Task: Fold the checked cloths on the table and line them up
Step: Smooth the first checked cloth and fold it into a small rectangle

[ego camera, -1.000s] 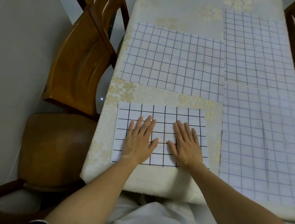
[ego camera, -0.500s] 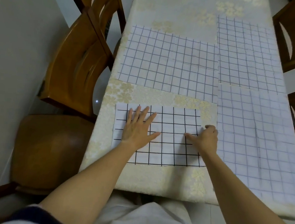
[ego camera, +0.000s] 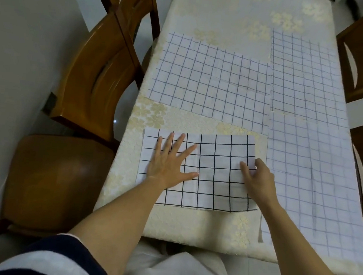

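Left hand (ego camera: 170, 161) flat, fingers spread, pressing white folded cloth with bold black checks (ego camera: 214, 172) near front table edge. Right hand (ego camera: 258, 180) pinches that cloth's right edge, thumb on top. Unfolded thin-checked white cloths (ego camera: 211, 81) lie flat beyond and right. Cream floral tablecloth (ego camera: 177, 117) beneath. Brown wooden chair (ego camera: 99, 70) left.

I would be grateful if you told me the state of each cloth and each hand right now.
bold-checked cloth, flat at the table's near edge, apparently folded
left hand, open, pressed flat on the bold-checked cloth, fingers spread
right hand, pinching that cloth's right edge
far left cloth, spread flat, unfolded, creased
far right cloth, spread flat, unfolded
near right cloth, spread flat, unfolded
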Action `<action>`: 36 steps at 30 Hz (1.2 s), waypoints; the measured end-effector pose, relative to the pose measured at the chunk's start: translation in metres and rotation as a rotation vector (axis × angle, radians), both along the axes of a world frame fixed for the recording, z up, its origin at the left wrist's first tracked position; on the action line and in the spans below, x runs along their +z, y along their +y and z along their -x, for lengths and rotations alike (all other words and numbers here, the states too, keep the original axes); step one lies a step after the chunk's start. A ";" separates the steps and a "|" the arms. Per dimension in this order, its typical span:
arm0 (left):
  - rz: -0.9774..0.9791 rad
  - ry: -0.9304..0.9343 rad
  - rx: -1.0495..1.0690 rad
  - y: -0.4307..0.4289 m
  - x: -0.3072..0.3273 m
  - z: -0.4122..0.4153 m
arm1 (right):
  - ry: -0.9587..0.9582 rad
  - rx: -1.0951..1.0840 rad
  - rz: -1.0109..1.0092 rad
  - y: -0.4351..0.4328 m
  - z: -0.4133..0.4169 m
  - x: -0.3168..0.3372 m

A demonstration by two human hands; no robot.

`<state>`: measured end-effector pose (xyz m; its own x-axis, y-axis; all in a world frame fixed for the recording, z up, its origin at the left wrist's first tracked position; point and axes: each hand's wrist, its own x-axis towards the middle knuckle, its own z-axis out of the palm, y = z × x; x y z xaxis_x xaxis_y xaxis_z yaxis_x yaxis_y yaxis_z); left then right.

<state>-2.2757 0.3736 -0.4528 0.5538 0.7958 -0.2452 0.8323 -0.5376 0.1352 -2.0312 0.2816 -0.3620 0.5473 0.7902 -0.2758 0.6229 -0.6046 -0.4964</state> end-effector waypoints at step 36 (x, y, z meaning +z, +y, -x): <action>0.385 -0.630 0.802 0.023 0.044 0.072 | -0.190 0.877 0.236 0.012 0.123 -0.043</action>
